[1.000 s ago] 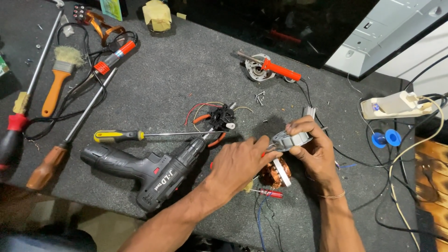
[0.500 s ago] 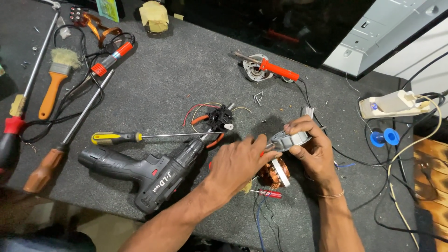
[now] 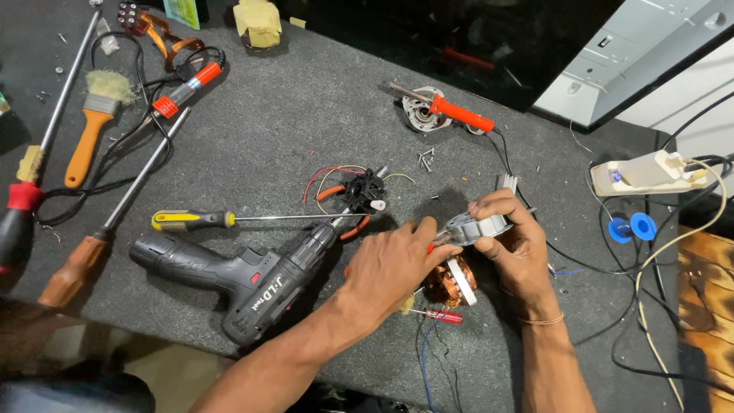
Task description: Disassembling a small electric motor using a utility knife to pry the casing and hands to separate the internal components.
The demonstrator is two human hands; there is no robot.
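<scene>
Head view: right hand [image 3: 520, 248] grips a grey motor cover [image 3: 475, 227], fingers clamped on its far and right rim. Left hand [image 3: 397, 260] has fingers closed on a tool at the cover's left edge. The copper-wound motor [image 3: 449, 283] sits beneath, near-centre of the mat [image 3: 290, 122]. A black drill [image 3: 237, 275] lies left.

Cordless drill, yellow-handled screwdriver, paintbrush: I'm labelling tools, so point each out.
cordless drill [image 3: 229, 275], head view, black body.
yellow-handled screwdriver [image 3: 191, 220], head view, handle.
paintbrush [image 3: 86, 145], head view, orange handle.
</scene>
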